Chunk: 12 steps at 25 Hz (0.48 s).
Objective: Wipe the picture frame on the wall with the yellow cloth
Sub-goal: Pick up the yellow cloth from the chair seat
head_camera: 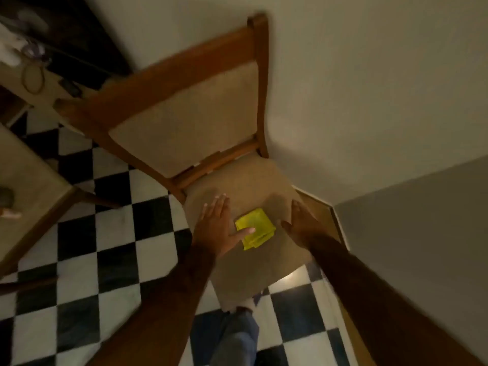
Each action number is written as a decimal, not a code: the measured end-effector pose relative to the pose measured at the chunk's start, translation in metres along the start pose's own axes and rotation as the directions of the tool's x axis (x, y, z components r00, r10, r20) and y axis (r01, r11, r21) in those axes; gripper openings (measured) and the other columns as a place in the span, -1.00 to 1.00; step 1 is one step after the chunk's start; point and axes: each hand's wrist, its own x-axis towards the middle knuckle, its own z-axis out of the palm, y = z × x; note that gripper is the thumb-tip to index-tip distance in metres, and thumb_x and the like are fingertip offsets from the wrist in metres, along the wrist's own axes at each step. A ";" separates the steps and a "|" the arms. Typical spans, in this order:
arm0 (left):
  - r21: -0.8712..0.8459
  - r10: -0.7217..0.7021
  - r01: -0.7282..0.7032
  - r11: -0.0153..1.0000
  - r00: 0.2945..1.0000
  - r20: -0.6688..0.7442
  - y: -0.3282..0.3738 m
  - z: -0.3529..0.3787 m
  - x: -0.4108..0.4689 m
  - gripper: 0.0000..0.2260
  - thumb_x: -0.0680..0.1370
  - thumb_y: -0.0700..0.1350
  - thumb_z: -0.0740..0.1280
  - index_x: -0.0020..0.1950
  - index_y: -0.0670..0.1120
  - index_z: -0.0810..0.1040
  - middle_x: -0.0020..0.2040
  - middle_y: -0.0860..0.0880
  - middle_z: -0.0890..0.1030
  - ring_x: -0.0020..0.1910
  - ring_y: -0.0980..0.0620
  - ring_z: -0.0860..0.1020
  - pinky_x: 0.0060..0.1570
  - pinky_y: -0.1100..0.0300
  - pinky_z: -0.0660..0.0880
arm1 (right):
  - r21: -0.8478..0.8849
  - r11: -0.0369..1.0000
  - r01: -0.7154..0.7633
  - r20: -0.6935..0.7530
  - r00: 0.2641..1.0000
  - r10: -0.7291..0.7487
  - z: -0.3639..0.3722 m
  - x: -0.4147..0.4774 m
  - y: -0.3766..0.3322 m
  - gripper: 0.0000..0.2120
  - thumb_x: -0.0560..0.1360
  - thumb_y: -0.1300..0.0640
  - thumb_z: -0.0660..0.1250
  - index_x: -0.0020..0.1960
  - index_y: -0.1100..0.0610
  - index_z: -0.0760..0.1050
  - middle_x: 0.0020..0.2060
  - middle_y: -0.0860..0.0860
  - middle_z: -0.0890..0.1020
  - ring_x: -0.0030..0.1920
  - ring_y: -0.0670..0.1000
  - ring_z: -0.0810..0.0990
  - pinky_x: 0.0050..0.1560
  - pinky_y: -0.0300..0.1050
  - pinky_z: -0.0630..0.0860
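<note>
A folded yellow cloth (256, 229) lies on the beige seat of a wooden chair (245, 186). My left hand (217, 226) hovers flat just left of the cloth, fingers spread, its thumb over the cloth's left edge. To the right of the cloth is my right hand (299, 225), open with fingers extended and holding nothing. No picture frame is in view.
The chair stands against a pale wall (369, 88) near a corner with a wooden skirting board (320, 204). The floor (111, 247) is black and white checkered tile. A table (29, 180) sits at the left, with clutter and a cable behind it. My leg (235, 336) shows below.
</note>
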 end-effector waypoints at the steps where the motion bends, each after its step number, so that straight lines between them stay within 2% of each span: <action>1: -0.054 -0.037 0.041 0.998 0.997 0.073 -0.003 0.015 0.008 0.02 0.41 0.55 0.08 0.64 -0.13 0.07 0.66 -0.12 0.15 0.64 -0.11 0.10 0.60 -0.10 0.06 | 0.035 0.999 -0.032 0.056 0.998 0.030 0.014 0.010 0.001 -0.21 0.64 -0.08 0.22 0.65 0.29 -0.06 0.65 0.22 0.07 0.65 0.16 0.08 0.58 -0.05 0.10; 3: -0.181 -0.113 0.141 0.973 0.981 0.155 -0.008 0.047 0.024 -0.10 0.51 0.42 0.19 0.64 -0.12 0.08 0.65 -0.15 0.16 0.62 -0.15 0.15 0.58 -0.09 0.16 | 0.104 0.992 -0.068 0.148 0.988 0.053 0.043 0.031 0.004 -0.22 0.64 -0.07 0.23 0.65 0.26 -0.05 0.64 0.21 0.10 0.64 0.16 0.10 0.56 -0.02 0.13; 5: -0.297 -0.137 0.205 0.933 0.962 0.234 -0.011 0.079 0.042 -0.23 0.58 0.29 0.23 0.64 -0.12 0.14 0.63 -0.18 0.21 0.60 -0.17 0.19 0.56 -0.09 0.21 | 0.178 0.976 -0.125 0.183 0.979 0.092 0.074 0.047 0.007 -0.27 0.63 -0.08 0.25 0.65 0.20 0.04 0.60 0.21 0.24 0.59 0.19 0.24 0.51 0.01 0.21; 7: -0.386 -0.130 0.210 0.898 0.966 0.223 -0.011 0.101 0.051 -0.32 0.61 0.20 0.26 0.60 -0.15 0.23 0.56 -0.22 0.32 0.55 -0.19 0.29 0.51 -0.10 0.30 | 0.265 0.951 -0.158 0.153 0.981 0.121 0.098 0.053 0.008 -0.32 0.61 -0.08 0.28 0.62 0.17 0.17 0.53 0.20 0.34 0.52 0.19 0.34 0.47 0.03 0.29; 9: -0.414 -0.156 0.213 0.885 0.973 0.168 -0.007 0.115 0.058 -0.40 0.61 0.11 0.32 0.54 -0.19 0.34 0.49 -0.24 0.40 0.48 -0.20 0.37 0.44 -0.09 0.37 | 0.328 0.933 -0.148 0.095 0.988 0.124 0.109 0.061 0.011 -0.36 0.62 -0.06 0.28 0.59 0.18 0.23 0.52 0.19 0.34 0.50 0.19 0.35 0.48 0.04 0.29; 11: -0.429 -0.224 0.261 0.865 0.965 0.135 -0.006 0.123 0.068 -0.53 0.59 0.02 0.37 0.40 -0.24 0.49 0.34 -0.25 0.53 0.36 -0.21 0.48 0.28 -0.01 0.46 | 0.426 0.887 -0.178 0.088 0.984 0.155 0.111 0.070 0.013 -0.42 0.63 0.00 0.28 0.58 0.18 0.27 0.53 0.19 0.37 0.53 0.19 0.33 0.50 0.03 0.23; 12: -0.441 -0.245 0.278 0.854 0.961 0.131 -0.003 0.123 0.070 -0.62 0.58 -0.02 0.40 0.26 -0.26 0.58 0.19 -0.24 0.61 0.23 -0.20 0.56 0.10 0.09 0.51 | 0.464 0.857 -0.222 0.114 0.975 0.190 0.110 0.073 0.013 -0.45 0.63 0.03 0.29 0.56 0.19 0.32 0.51 0.19 0.40 0.51 0.20 0.35 0.48 0.02 0.24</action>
